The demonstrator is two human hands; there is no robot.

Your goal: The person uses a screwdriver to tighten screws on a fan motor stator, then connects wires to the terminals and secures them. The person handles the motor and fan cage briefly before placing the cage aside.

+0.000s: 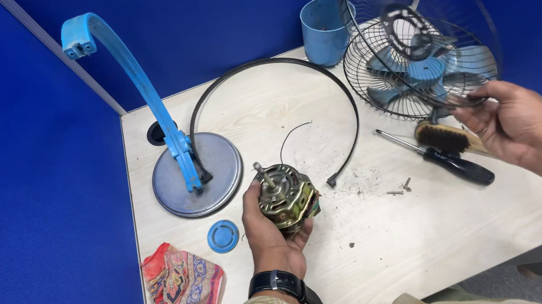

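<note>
Blue partitions surround the table; fan stripped, left hand grips the motor, right hand clasps a brush, reassembly pending.

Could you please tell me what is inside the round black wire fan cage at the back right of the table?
Inside the round black wire fan cage sit light blue plastic fan blades around a dark hub. The wires and the tilted front guard partly cover them, so the blade count is unclear.

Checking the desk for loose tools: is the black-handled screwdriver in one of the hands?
No, the screwdriver lies on the table, beside the right hand holding a brush.
</note>
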